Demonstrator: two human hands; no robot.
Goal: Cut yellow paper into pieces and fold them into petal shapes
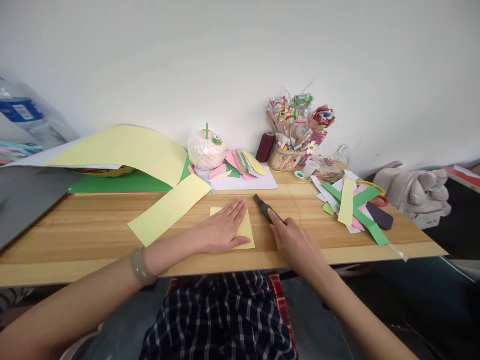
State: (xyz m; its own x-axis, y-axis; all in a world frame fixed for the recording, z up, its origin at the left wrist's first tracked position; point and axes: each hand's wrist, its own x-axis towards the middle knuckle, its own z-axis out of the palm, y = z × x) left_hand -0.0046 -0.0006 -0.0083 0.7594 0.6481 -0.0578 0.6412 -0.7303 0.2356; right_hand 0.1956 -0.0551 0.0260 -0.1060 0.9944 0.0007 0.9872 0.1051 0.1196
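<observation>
Near the middle of the smooth, wood-grained table (193, 237), your left hand (225, 227) lies palm down on a small yellow paper square (246, 234), its fingers stretched out side by side and the thumb spread away, low on the sheet. Just right of that flat, crisp-cornered square, your right hand (294, 243) closes around the slim, dark handle of a cutter (264, 206), its narrow tip angled toward the far left and apart from the paper. To your left, a long yellow strip (168, 210) slants across the boards. Beyond it, a large yellow sheet (123, 150) bows up in a soft curve above a flat green sheet (92, 184). At the far centre you have a round bundle (206, 152) in white foam netting with a green stick upright on top, and beside it a fanned stack of coloured paper (245, 165). Farther right, a ridged maroon thread spool (265, 146) leans by a woven-looking basket (282, 160) of crinkled, layered flowers (290, 114). On the right side, straight-edged paper scraps (347, 202) in green, white, pink and yellow overlap in a loose heap.
</observation>
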